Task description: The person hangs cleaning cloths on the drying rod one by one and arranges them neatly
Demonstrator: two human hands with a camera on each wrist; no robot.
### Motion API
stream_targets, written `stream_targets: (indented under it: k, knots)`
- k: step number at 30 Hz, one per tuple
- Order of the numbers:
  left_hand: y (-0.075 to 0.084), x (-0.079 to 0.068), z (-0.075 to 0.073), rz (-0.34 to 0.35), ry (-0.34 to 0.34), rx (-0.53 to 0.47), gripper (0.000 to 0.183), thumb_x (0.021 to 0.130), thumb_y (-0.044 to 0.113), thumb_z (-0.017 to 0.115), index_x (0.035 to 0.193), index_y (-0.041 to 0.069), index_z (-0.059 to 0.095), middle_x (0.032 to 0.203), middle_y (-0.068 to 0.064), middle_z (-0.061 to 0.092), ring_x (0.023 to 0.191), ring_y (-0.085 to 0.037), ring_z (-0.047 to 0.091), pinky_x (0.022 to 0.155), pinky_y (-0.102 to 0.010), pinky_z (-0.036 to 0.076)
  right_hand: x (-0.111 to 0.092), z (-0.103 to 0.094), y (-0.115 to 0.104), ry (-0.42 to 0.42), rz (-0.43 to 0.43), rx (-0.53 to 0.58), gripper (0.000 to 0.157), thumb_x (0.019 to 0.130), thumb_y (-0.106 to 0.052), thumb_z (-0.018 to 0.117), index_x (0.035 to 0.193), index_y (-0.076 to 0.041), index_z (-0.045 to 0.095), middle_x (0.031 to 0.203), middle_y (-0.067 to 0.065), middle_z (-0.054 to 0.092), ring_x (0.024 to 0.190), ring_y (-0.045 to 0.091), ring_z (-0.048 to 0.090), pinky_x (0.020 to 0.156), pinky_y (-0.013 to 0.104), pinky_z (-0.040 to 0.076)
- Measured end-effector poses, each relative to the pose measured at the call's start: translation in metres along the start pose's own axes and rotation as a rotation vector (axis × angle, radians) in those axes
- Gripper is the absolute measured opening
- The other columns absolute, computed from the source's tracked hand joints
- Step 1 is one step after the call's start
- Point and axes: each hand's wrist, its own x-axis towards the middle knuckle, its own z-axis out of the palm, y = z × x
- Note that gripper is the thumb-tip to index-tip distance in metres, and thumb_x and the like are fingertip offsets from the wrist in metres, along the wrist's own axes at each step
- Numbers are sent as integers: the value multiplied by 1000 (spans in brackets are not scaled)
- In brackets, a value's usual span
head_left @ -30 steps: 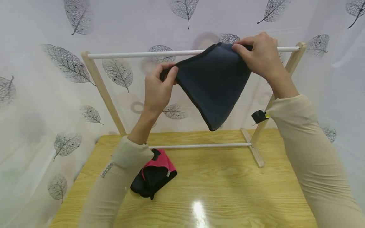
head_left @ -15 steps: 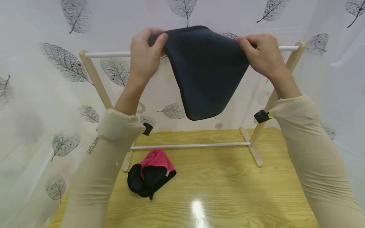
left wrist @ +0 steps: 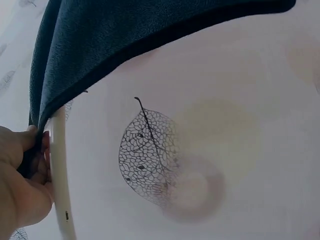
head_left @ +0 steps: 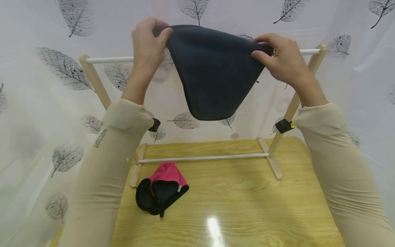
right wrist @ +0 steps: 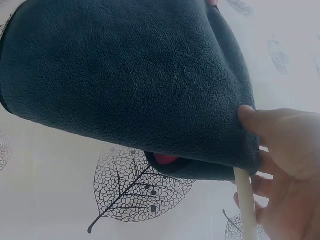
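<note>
A dark blue fleece cloth [head_left: 213, 75] with a black bound edge hangs over the white top rod [head_left: 109, 59] of a wooden-ended rack. My left hand [head_left: 148, 44] pinches its upper left corner between thumb and fingers. At the upper right, my right hand [head_left: 285, 60] grips the cloth with the thumb in front. In the right wrist view the blue cloth [right wrist: 130, 75] drapes in front of the rod [right wrist: 245, 200], and a back flap with a bit of pink shows below its edge. The left wrist view has the left hand [left wrist: 22, 175] holding the corner beside the rod.
A crumpled pink and black fabric item [head_left: 168, 173] lies on the wooden table [head_left: 234, 199] at the left front of the rack. The rack has a lower white rod [head_left: 203, 158] and wooden feet [head_left: 271, 164]. Behind hangs a white leaf-printed curtain [head_left: 367, 85].
My left hand has moved up and left, spreading the cloth wider along the rod. The lower edge of the cloth has risen. My right hand has stayed nearly in place.
</note>
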Motion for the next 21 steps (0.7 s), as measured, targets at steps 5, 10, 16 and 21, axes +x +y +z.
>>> stream_targets:
  k: [5, 10, 16, 21]
  knots:
    - [-7, 4, 3, 15, 20, 110, 29, 103, 27, 66, 124, 7, 68, 119, -6, 71, 93, -9, 64, 88, -19, 49, 0, 3, -2, 51, 25, 33, 41, 105, -26, 63, 136, -3, 50, 128, 18, 68, 87, 21, 50, 81, 24, 36]
    - [-10, 4, 7, -1, 20, 366, 38, 103, 39, 63, 132, 13, 57, 122, 0, 72, 105, -14, 67, 90, -28, 48, -1, 4, -3, 91, -17, -10, 31, 104, -23, 65, 124, 0, 59, 111, 15, 68, 70, 16, 44, 65, 23, 33]
    - [-7, 6, 5, -97, -111, 447, 48, 105, 37, 60, 150, 25, 45, 133, 0, 68, 116, -19, 64, 95, -34, 46, -2, 5, -2, 94, -29, -31, 29, 105, -25, 64, 121, -1, 65, 104, 13, 62, 70, 18, 42, 64, 25, 32]
    - [-6, 7, 1, -60, -229, 442, 36, 107, 35, 56, 142, 27, 62, 141, 6, 63, 126, -16, 59, 101, -34, 45, -1, 6, -3, 98, -7, -10, 31, 105, -26, 63, 119, 1, 64, 102, 12, 61, 74, 19, 42, 67, 26, 31]
